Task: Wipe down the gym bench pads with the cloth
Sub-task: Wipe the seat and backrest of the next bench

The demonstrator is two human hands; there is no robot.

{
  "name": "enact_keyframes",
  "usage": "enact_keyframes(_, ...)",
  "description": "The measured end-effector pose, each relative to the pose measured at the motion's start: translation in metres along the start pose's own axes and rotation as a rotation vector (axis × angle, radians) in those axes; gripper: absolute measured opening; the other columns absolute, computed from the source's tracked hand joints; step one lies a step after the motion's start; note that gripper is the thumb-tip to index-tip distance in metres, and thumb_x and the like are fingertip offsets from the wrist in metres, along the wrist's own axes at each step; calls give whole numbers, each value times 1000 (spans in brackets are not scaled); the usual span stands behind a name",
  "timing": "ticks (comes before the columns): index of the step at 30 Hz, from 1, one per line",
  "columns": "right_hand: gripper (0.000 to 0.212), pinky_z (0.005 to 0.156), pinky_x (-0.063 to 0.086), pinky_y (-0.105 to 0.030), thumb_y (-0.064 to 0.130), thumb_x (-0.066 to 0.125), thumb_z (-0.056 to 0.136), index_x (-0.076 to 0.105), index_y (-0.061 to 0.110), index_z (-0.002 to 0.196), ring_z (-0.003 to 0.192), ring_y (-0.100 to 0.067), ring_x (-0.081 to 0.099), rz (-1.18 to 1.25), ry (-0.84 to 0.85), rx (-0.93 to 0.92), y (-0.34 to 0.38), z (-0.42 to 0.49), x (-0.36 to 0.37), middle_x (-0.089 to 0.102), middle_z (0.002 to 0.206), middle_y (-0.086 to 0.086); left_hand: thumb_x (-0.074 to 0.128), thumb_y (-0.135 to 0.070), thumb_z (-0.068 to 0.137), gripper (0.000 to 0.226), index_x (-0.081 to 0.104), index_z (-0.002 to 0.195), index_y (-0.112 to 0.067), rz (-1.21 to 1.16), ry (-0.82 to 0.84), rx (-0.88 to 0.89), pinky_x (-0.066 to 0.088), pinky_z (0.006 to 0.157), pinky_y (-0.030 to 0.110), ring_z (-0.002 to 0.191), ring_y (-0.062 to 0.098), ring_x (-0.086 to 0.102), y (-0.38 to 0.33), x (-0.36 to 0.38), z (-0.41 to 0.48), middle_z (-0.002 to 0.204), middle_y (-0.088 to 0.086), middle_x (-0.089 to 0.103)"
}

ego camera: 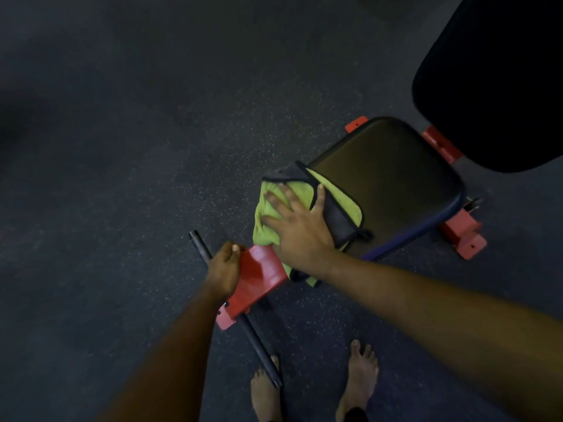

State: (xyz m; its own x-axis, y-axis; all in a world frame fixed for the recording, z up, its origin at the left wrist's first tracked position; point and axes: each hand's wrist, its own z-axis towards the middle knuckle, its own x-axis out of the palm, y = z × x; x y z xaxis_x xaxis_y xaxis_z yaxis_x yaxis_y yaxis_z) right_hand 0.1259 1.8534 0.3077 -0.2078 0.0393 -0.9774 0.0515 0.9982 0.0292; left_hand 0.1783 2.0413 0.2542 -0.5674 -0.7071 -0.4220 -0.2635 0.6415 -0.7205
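The right hand (297,229) presses spread, straight fingers (289,196) on the green cloth (264,222), draped over the seat pad (393,178) at its near edge. The left hand (224,266) curls round what seems the black bar (198,242) beside the red frame (259,275).

Cloth (300,190): lime-green, grey-backed, black-edged, crumpled over seat pad's 8 o'clock end. Seat pad (390,175): dark, rounded. Back pad (499,80): black, at 1 o'clock.

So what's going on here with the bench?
A person is wiping a gym bench. The right hand presses a green and grey cloth flat against the front edge of the seat pad, fingers spread. The left hand grips the black crossbar by the red frame. No hand is on the back pad.
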Motion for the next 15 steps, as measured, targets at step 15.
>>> enact_keyframes(15,92,106,24,-78,26,75,76,30,52,152,157,-28,1,312,-211,641,48,-112,50,-5,171,7,29,-29,108,28,50,98,-14,367,128,123,33,63,29,75,16,50,-19,-6,-4,85,2,55)
